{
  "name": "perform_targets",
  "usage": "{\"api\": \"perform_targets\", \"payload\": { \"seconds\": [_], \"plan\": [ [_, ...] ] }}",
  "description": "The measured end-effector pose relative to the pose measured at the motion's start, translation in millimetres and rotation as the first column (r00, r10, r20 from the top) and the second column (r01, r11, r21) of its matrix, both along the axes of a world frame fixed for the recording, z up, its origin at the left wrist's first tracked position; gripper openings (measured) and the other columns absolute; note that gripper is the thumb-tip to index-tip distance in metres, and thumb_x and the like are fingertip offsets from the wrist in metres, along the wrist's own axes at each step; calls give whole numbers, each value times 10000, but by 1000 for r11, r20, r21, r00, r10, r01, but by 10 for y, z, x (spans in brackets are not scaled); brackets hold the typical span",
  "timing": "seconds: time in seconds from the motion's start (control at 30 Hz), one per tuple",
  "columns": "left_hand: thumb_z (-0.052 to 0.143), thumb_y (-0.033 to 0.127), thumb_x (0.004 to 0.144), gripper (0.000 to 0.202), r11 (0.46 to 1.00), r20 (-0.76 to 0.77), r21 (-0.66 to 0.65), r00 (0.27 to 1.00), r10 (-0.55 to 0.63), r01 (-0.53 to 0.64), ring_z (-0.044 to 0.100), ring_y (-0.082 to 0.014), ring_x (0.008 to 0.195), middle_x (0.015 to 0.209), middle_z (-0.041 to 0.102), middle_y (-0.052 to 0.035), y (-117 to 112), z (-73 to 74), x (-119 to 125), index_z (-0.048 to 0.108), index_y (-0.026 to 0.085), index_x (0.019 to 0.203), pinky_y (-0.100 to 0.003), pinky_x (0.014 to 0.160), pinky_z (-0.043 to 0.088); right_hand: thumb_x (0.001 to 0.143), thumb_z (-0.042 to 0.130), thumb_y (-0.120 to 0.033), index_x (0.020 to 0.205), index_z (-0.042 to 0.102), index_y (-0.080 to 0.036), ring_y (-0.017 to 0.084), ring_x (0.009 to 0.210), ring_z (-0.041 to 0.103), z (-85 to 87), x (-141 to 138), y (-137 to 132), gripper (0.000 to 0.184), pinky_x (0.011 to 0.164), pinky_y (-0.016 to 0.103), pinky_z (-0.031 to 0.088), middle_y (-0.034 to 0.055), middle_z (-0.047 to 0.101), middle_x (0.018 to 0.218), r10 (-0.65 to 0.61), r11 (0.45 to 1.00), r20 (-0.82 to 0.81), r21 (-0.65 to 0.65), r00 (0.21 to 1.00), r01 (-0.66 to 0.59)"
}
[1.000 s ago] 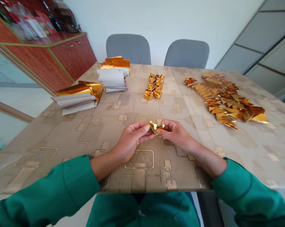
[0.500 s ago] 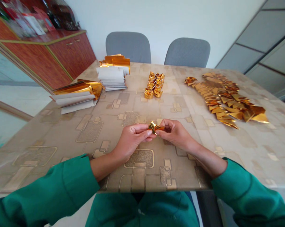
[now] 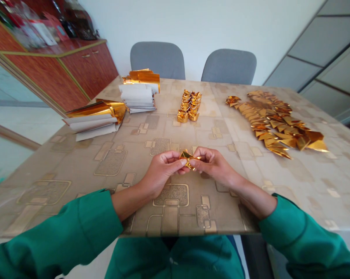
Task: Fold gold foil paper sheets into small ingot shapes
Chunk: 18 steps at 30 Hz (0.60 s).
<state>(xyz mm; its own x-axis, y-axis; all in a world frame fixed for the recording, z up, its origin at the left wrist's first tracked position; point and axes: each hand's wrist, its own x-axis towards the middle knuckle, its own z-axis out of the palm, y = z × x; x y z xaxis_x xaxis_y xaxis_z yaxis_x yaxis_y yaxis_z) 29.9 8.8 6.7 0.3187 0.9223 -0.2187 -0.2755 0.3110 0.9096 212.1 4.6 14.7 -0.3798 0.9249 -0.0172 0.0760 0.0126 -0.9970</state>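
While the left grip (image 3: pixel 162 167) pinches gold foil (image 3: pixel 187 155), the right grip (image 3: pixel 212 162) does too.

Two hands (image 3: pixel 162 170) pinching folded gold foil (image 3: pixel 186 155), patterned table (image 3: pixel 105 201), gold pieces (image 3: pixel 279 120) beyond

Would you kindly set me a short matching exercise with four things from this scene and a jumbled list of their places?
1. small foil piece
2. paper stacks
3. pile of folded foil
4. gray chairs

A. right side of the table
B. beyond the table's far edge
C. held by left hand and right hand
D. left side of the table

Pairs: 1-C, 2-D, 3-A, 4-B
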Motion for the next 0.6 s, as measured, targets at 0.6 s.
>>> {"api": "perform_targets", "payload": {
  "seconds": [0.6],
  "plan": [
    [869, 304, 652, 293, 996, 149, -36, 985, 91, -87, 640, -65, 588, 672, 687, 29, -53, 55, 18, 657, 152, 784, -156, 562, 492, 870, 668, -423, 742, 538, -216, 109, 604, 408, -32, -131, -52, 276, 571, 262, 330, -45, 499, 665, -220, 947, -116, 215, 969, 241]
  ]
}}
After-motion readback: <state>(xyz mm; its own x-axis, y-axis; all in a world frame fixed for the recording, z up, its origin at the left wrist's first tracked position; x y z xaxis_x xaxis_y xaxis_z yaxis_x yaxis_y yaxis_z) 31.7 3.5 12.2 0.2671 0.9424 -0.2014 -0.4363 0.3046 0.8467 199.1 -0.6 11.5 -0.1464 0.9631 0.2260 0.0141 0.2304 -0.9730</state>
